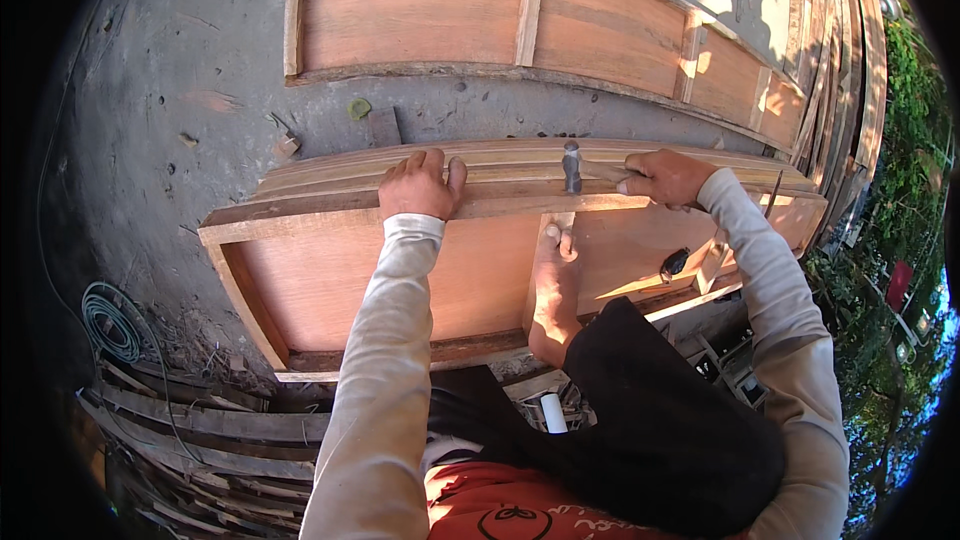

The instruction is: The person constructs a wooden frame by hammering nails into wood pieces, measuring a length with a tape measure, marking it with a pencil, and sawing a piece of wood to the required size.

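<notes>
My right hand [668,178] is wrapped round the handle of a hammer [572,168]. The hammer's metal head lies over the long wooden strips [510,156] along the far side of a panel. My left hand [420,186] has its fingers curled over those strips, gripping them left of the hammer. Below them is the framed plywood panel [400,285], with reddish sheet inside a timber frame. My bare foot [556,300] presses on its crosspiece, between the two hands. A small dark object [674,263] sits on the panel's right part.
Another framed panel [420,15] lies beyond on the concrete floor [200,70]. Long boards [840,70] are stacked at the right, beside greenery. Timber lengths [240,425] and a coiled hose [112,322] are at lower left. A white cylinder [553,413] stands near my legs.
</notes>
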Demonstrator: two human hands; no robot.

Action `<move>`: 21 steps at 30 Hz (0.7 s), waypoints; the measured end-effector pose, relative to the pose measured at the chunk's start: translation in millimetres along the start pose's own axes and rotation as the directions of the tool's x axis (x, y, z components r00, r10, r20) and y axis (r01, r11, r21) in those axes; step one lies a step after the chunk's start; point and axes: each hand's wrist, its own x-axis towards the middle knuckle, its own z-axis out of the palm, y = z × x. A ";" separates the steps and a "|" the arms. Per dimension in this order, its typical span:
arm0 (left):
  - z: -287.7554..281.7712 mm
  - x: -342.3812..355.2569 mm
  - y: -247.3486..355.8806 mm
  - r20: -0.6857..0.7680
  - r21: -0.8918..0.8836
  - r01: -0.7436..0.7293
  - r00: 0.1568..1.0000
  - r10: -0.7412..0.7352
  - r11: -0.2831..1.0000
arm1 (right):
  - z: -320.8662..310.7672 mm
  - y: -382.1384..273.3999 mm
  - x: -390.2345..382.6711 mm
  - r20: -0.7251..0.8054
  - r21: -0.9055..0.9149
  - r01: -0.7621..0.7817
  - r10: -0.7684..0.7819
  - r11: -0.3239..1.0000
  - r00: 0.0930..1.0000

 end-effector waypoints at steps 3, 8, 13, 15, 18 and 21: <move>3.4 -0.2 0.1 -0.005 0.023 -0.010 1.000 0.010 1.000 | -46.0 -36.2 -1.3 0.062 0.368 -0.209 0.200 0.906 0.978; 6.6 21.5 0.0 0.070 0.020 0.007 0.998 -0.008 1.000 | 21.0 0.1 -4.9 -0.305 0.407 -0.015 0.152 0.913 0.940; -2.6 2.9 -4.6 0.024 -0.021 -0.036 0.999 0.037 0.999 | 12.4 -17.1 -46.7 0.312 0.073 -0.181 0.150 0.981 0.938; -9.5 -1.0 15.4 0.052 -0.033 -0.025 0.998 0.027 0.999 | 10.4 1.9 -65.3 0.153 0.270 -0.291 0.258 0.918 0.954; -23.8 -10.8 36.5 0.134 -0.009 0.007 0.991 -0.005 1.000 | 51.5 15.1 -107.8 -0.127 0.792 -0.098 0.320 0.603 0.939; -33.8 -20.8 47.1 0.169 0.025 0.042 0.985 -0.045 0.999 | 95.4 4.5 -174.1 -0.314 0.912 0.168 0.375 0.374 0.872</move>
